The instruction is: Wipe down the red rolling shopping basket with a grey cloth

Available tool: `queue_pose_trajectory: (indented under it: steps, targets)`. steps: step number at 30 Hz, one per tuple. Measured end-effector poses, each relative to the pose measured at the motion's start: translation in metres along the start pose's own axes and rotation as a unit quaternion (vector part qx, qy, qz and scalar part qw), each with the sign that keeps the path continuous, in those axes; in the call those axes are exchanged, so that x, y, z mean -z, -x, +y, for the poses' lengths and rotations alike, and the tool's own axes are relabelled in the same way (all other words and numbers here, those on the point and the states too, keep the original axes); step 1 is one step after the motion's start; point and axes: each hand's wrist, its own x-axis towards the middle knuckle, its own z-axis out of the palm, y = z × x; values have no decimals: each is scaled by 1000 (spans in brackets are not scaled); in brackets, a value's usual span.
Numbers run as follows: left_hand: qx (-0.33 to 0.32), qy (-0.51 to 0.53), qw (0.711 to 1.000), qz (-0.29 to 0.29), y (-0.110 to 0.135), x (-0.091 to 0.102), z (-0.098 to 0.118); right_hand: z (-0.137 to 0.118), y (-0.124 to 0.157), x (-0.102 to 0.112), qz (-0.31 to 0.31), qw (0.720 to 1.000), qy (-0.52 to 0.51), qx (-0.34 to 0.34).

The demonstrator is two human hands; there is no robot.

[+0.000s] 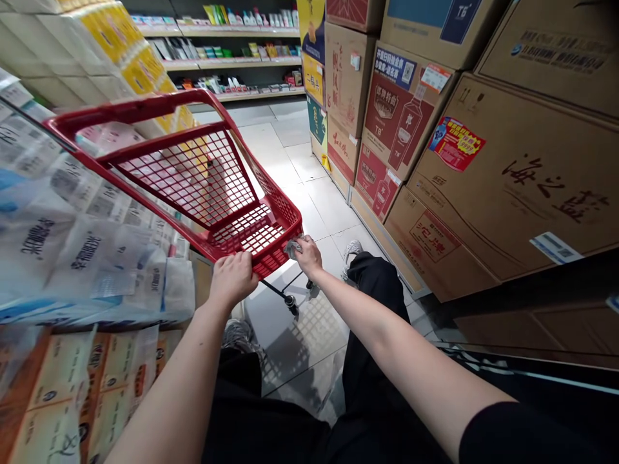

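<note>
Red cart (235, 216) stands ahead, rim under left fingers (245, 260).

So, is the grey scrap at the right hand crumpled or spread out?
Crumpled: the grey scrap shows as a small, creased bunch in the right hand, beside the red cart. Cloth or paper, I cannot tell.

Cartons to the right, packs to the left

Brown cartons (541, 187) stand stacked along the right, one bearing a red and yellow sticker (457, 143); beyond them are red-printed cartons (380, 132), one with a white and orange price tag (436, 78); at the back, shelves (246, 62) carry rows of bottles (232, 18) and other small goods; on the left lie plastic-wrapped white packs (87, 251), with yellow packs (140, 67) piled behind; orange and cream packs (111, 361) sit at lower left; pale floor tiles (294, 161) show between.
</note>
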Motion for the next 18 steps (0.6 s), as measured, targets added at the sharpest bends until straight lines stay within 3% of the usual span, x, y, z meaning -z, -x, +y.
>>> queue_pose_trajectory:
  steps: [6, 8, 12, 15, 18]
  targets:
    - [1, 7, 1000, 3, 0, 0, -2, 19, 31, 7, -70, 997, 10, 40]
    - [0, 4, 1000, 1, 0, 0, -2, 24, 38, 3, -77, 997, 2, 10]
    - [-2, 5, 1000, -15, -2, 2, -1, 16, 27, -16, 19, 992, -55, -110]
    - [-2, 5, 1000, -21, -1, 3, -1, 4, 11, -30, 64, 978, -119, -160]
    - [-3, 4, 1000, -17, 0, 5, 0, 1, 10, -40, 32, 975, -112, -190]
